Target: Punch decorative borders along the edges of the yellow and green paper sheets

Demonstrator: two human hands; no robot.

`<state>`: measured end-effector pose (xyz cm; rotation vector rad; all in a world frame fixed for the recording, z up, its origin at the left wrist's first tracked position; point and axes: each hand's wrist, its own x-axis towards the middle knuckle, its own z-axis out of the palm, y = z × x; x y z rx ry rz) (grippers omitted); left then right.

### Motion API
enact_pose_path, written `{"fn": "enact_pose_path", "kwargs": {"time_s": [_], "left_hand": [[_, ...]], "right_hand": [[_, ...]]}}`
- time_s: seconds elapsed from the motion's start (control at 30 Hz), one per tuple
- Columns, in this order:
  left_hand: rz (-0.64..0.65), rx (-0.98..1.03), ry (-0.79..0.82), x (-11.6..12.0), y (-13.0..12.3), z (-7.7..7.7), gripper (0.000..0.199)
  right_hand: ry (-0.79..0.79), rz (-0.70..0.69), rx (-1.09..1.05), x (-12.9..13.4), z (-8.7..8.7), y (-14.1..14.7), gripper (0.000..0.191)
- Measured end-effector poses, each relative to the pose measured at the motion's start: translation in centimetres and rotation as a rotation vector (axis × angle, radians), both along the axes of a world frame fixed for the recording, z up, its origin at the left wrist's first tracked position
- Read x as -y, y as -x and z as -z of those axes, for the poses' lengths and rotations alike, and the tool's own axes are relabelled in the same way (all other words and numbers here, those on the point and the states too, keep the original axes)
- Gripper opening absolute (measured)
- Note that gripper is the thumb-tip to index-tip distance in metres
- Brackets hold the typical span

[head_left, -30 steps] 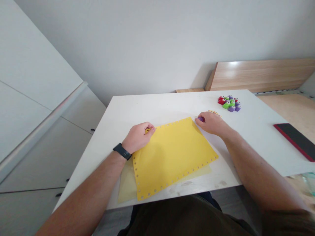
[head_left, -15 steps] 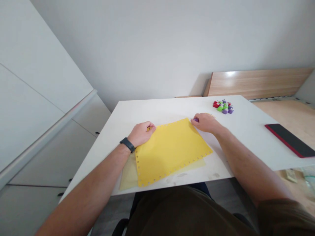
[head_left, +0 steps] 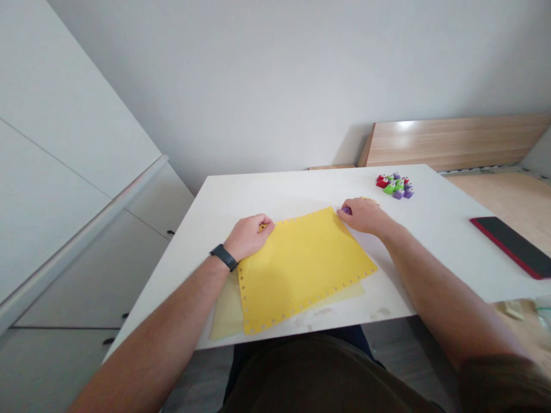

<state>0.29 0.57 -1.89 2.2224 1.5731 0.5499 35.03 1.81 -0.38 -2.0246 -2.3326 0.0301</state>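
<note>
Head view: left hand point(head_left: 249, 236), fingers pinched on the upper-left edge of the yellow sheet point(head_left: 301, 264), which lies slanted on the tabletop point(head_left: 275, 192), holes along its borders. Right hand point(head_left: 365, 215), fingers closed around a small purple object point(head_left: 346, 211) just beside the sheet's upper-right corner; contact with the sheet: cannot tell. Pale translucent sheet point(head_left: 224, 315) partly beneath the yellow one. Cluster of red, green and purple pieces point(head_left: 399, 194) beyond right hand.
</note>
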Motion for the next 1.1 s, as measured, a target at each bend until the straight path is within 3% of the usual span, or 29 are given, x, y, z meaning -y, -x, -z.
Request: {"fn": "enact_pose_path", "kwargs": {"time_s": [1.1], "left_hand": [[-0.017,-0.02,0.001,0.16,-0.23,0.05,0.032]], "right_hand": [[0.002,0.029,0.036,0.0,0.21,-0.22,0.04]]}}
